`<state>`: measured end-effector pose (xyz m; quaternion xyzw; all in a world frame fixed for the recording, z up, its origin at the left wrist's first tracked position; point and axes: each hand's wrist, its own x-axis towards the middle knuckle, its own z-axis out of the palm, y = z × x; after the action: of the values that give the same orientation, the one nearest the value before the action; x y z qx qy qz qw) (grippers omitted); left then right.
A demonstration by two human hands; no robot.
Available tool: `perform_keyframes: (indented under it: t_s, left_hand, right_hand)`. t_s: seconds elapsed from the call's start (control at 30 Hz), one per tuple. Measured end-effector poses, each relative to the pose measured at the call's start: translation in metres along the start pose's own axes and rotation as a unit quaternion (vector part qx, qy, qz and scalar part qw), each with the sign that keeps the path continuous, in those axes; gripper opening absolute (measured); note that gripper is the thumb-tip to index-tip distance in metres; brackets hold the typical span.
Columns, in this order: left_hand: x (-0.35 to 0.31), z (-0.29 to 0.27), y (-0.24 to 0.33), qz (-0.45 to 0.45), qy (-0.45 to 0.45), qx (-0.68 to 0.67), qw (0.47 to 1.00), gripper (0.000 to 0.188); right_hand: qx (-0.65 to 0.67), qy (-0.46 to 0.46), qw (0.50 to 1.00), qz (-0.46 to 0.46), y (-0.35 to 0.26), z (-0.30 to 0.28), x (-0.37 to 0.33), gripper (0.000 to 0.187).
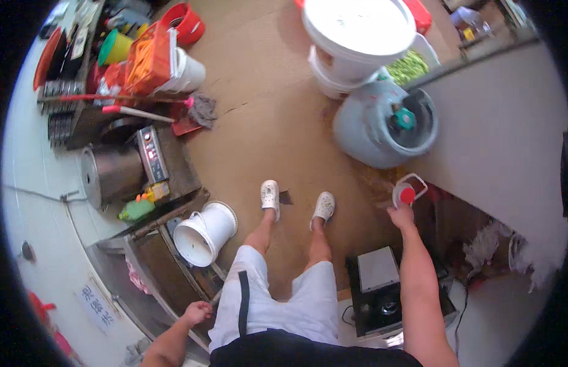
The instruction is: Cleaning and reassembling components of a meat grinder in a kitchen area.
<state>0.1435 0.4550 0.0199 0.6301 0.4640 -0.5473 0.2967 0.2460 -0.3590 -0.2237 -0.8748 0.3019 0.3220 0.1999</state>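
The brown floor (259, 122) fills most of the view, with the person's own legs and white shoes (296, 205) at its middle. A pale blue-grey metal gas cylinder (378, 131) with a green valve stands just beyond the right hand (401, 215), and stacked white plastic buckets (354, 43) sit farther off. A tipped white bucket (204, 232) lies above the left hand (196, 313), whose fingers rest curled on a steel edge (174, 293), holding nothing. The right fingers grip a small white jug with a red cap (406, 192), cap facing up, handle pointing away toward the cylinder.
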Motion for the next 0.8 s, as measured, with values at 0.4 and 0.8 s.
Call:
perform_keyframes:
  t_s: [0.4, 0.8]
  left_hand:
    - [0.032, 0.007, -0.082, 0.015, 0.058, -0.213, 0.975, 0.017]
    - [0.096, 0.078, -0.200, 0.006, 0.030, -0.462, 0.886, 0.024]
  right_hand:
    - [-0.153, -0.081, 0.985, -0.008, -0.165, -0.002, -0.039, 0.049]
    - [-0.254, -0.199, 0.918, -0.232, -0.507, 0.091, -0.113, 0.042]
